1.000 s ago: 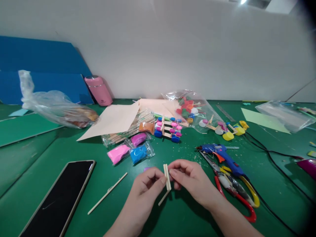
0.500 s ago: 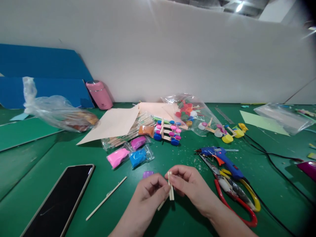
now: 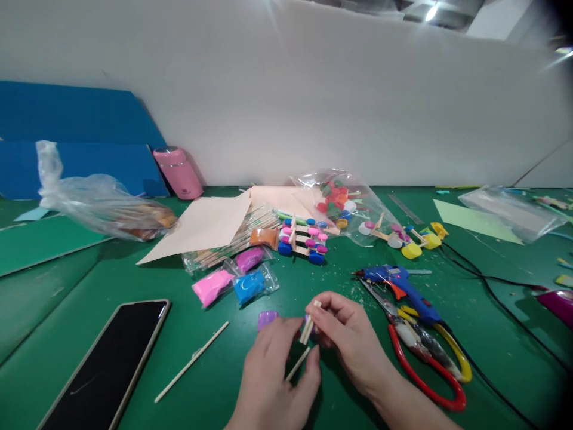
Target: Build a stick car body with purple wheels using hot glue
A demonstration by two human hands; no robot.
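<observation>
My right hand [image 3: 347,334] pinches short pale wooden sticks [image 3: 310,323] side by side between thumb and fingers, tilted above the table. Something purple shows just behind them, mostly hidden by the fingers. My left hand [image 3: 280,367] is over the table with thumb and fingers apart. Between them lies another wooden stick piece [image 3: 297,365], partly covered by the hand; I cannot tell whether the fingertips touch it. Just beyond the left fingers sits a purple cap-like piece [image 3: 267,319]. Farther left, a longer wooden stick [image 3: 192,362] lies on the green table.
A blue glue gun [image 3: 403,283] and red-handled pliers [image 3: 427,370] lie to the right. On the left is a phone [image 3: 107,364]. Clay packets [image 3: 249,286], small wheeled stick models [image 3: 304,239] and a bag of caps [image 3: 340,200] lie farther back, near a pink flask [image 3: 178,173].
My left hand has released the paired sticks and moved down, opening around the loose stick piece. My right hand keeps the sticks, now raised slightly and tilted.
</observation>
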